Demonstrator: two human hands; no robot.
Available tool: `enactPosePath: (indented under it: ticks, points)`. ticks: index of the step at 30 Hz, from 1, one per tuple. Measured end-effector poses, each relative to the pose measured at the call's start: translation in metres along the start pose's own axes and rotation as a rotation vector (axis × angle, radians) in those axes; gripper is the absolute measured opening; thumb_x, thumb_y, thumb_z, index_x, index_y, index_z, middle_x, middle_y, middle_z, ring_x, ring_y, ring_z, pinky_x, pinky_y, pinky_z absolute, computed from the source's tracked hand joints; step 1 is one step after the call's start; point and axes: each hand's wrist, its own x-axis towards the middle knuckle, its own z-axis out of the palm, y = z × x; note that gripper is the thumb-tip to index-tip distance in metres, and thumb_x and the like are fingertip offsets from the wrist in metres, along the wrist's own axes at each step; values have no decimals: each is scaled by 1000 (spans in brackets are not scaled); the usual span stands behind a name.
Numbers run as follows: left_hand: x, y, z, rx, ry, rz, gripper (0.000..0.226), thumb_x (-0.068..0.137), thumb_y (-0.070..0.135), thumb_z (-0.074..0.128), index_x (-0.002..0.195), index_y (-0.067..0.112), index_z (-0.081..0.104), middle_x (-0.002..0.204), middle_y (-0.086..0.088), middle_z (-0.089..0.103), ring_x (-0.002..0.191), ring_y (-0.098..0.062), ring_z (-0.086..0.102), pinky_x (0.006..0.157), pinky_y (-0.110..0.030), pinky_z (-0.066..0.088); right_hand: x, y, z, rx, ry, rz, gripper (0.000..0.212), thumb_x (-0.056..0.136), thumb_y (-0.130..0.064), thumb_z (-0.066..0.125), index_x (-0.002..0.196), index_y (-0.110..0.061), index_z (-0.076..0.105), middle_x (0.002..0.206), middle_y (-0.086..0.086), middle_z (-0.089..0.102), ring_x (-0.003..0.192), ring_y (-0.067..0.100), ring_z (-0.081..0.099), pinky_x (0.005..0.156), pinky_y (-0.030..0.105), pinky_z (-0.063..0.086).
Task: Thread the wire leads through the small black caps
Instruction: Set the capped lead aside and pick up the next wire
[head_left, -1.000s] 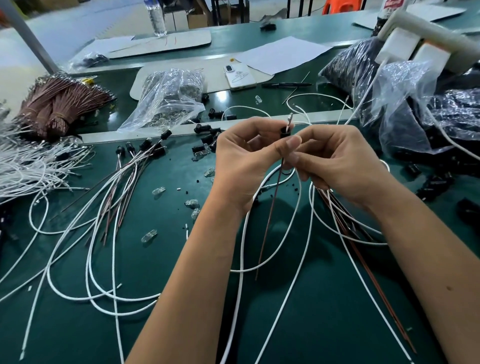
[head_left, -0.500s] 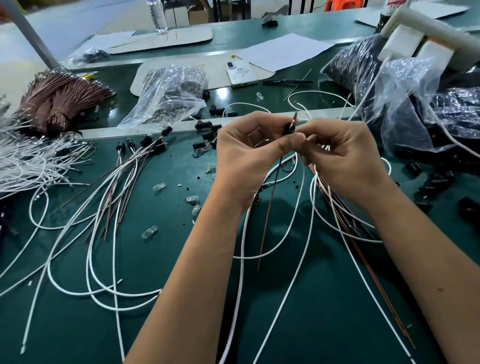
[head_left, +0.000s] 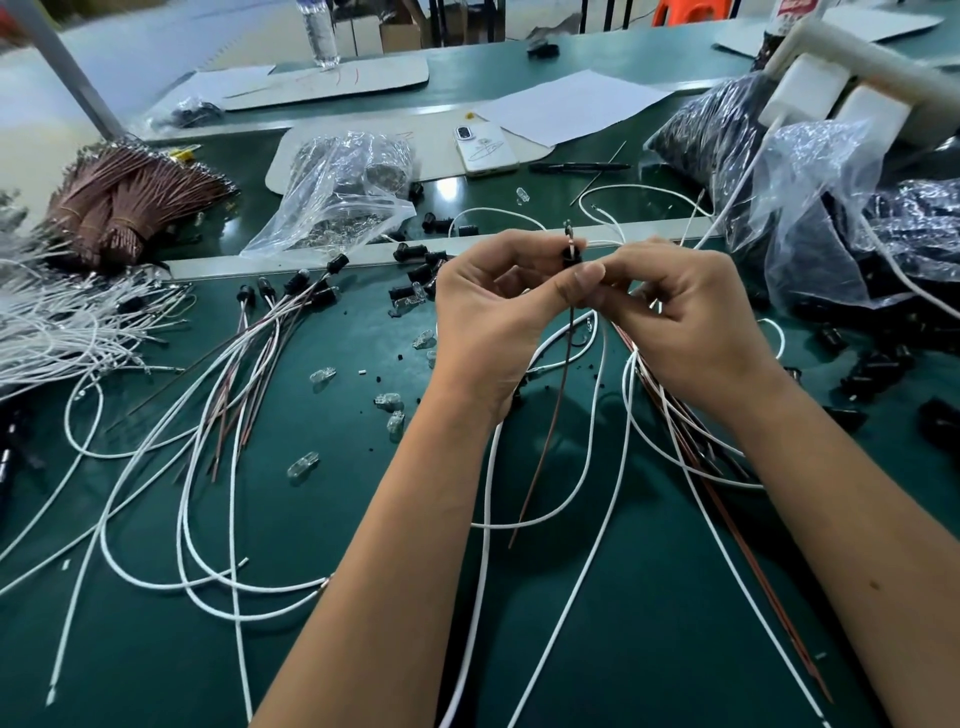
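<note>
Nearest, the green desk (head_left: 649, 623) shows bare mat between the two forearms, crossed only by a few white leads (head_left: 587, 587) and one brown lead (head_left: 545, 441) that hangs from the hands down to a free tip. To the right, a line of brown wires (head_left: 748, 540) runs slantwise toward the near edge. Above this patch the hands meet in the air. The left hand (head_left: 488, 317) pinches the cap (head_left: 570, 255) between thumb and curled fingers; the right hand (head_left: 685, 317) pinches the leads at the cap, their metal ends poking out above it. Left of the hands lies a fan of finished leads (head_left: 260, 332) with caps on. Clear bulbs (head_left: 303, 464) lie scattered on the mat. Past the hands a pale strip (head_left: 311, 260) crosses the desk; loose caps (head_left: 415, 270) lie along it. Beyond sit a clear bag (head_left: 337, 202), a brown bundle (head_left: 124, 197), a phone (head_left: 485, 148) and paper (head_left: 571, 104), with bags (head_left: 810, 208) crowding the far right.
</note>
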Motion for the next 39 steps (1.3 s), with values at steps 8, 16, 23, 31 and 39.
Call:
enactPosePath:
  ticks: [8,16,23,31,39]
  points:
    - [-1,2,0,25,-37,49,27,70,-13,80,82,9,71,85,-8,73,79,-18,67,79,-34,55,0,-1,0,16,41,22,6,93,-25,77,97,-30,77,84,-19,71,82,13,62,64,31,50]
    - [-2,5,1,38,-96,82,32,69,-21,76,84,6,67,84,-11,66,85,-23,61,80,-30,54,0,-3,1,53,133,-77,17,92,-21,79,103,-34,76,94,-11,74,84,21,66,64,42,49]
    - [-1,6,2,18,-138,109,38,69,-23,75,97,3,70,80,-2,67,85,-21,62,79,-25,54,1,-5,2,58,163,-91,19,91,-18,78,102,-33,77,96,-11,74,83,19,67,60,33,46]
    - [-2,7,1,43,-140,119,31,69,-17,79,84,9,72,83,-2,70,85,-20,64,82,-29,54,-2,-9,1,114,181,-43,10,88,-15,82,96,-21,79,93,4,75,82,20,68,54,38,46]
    - [-1,9,-1,52,-186,81,36,69,-11,82,76,25,77,87,0,75,87,-21,67,82,-30,56,-1,-14,-5,198,136,-35,20,83,-6,84,95,-20,75,89,10,74,82,19,70,62,46,56]
